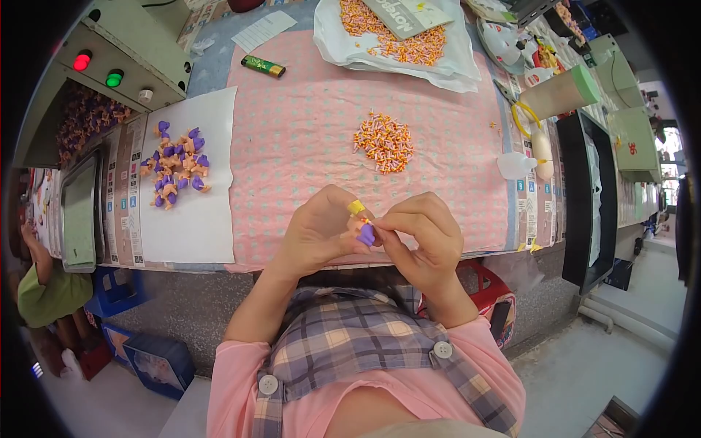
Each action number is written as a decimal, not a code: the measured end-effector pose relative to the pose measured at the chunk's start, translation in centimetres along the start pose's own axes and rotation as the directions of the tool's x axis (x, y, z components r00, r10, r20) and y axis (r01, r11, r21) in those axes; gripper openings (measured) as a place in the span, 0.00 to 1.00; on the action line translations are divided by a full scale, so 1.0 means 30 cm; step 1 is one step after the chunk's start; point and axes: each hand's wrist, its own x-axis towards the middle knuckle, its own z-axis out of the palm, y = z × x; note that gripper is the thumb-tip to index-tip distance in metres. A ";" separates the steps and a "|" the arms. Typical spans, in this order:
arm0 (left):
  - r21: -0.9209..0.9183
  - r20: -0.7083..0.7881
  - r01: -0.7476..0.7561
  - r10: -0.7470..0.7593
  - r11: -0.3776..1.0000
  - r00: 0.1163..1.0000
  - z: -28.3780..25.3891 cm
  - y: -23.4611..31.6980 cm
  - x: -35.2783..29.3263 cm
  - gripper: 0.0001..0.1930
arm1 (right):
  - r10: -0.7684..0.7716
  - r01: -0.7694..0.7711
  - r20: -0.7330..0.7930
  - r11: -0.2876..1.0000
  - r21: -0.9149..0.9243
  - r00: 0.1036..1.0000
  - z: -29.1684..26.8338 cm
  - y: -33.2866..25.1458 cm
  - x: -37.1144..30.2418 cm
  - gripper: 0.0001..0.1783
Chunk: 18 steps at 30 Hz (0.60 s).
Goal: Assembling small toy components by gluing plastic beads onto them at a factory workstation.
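Observation:
My left hand [310,230] holds a small plastic figure part [366,234], purple and flesh-coloured, between thumb and fingers above the near edge of the pink cloth [292,109]. Yellow tape wraps a fingertip of that hand. Close against the figure part, my right hand [427,237] is closed in a pinch; what lies between its fingertips is too small to make out. Beyond my hands a pile of tiny orange, white and pink pieces [383,142] rests on the cloth. To the left, several similar purple and flesh-coloured figure parts [175,164] lie on a white sheet [197,233].
A white-lined tray [328,55] of tiny pieces stands at the back, near a green lighter [263,66]. At right are a white squeeze bottle [515,166], yellow-handled pliers [523,117] and a black tray [577,241]. A metal box [135,47] with lights stands left; a person's green sleeve [44,292] shows beyond.

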 end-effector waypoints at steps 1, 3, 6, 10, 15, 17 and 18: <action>0.013 -0.005 -0.007 0.007 1.000 1.000 -0.001 -0.002 -0.002 0.16 | 0.000 0.000 0.000 1.000 0.000 1.000 0.002 0.000 -0.001 0.09; 0.037 -0.005 -0.032 0.032 0.999 0.999 -0.001 -0.005 -0.002 0.16 | 0.012 -0.012 -0.008 1.000 -0.004 1.000 0.005 -0.001 -0.004 0.10; 0.083 -0.004 -0.081 0.082 0.993 0.997 0.001 -0.006 -0.003 0.16 | 0.022 -0.022 -0.010 1.000 -0.008 1.000 0.006 -0.002 -0.009 0.10; 0.173 -0.021 -0.110 0.115 0.979 0.993 0.005 -0.003 -0.007 0.17 | 0.022 -0.022 -0.009 1.000 -0.021 1.000 0.009 -0.005 -0.016 0.11; 0.194 -0.035 -0.096 0.105 0.976 0.994 0.003 -0.005 -0.013 0.17 | -0.013 0.011 -0.029 0.998 -0.058 0.999 0.012 -0.004 -0.019 0.11; 0.203 -0.041 -0.079 0.089 0.976 0.995 0.006 -0.003 -0.016 0.17 | -0.022 0.020 -0.036 0.998 -0.066 0.999 0.012 -0.004 -0.020 0.12; 0.202 -0.041 -0.079 0.089 0.976 0.995 0.006 -0.004 -0.017 0.17 | -0.020 0.017 -0.035 0.997 -0.070 0.999 0.011 -0.005 -0.022 0.12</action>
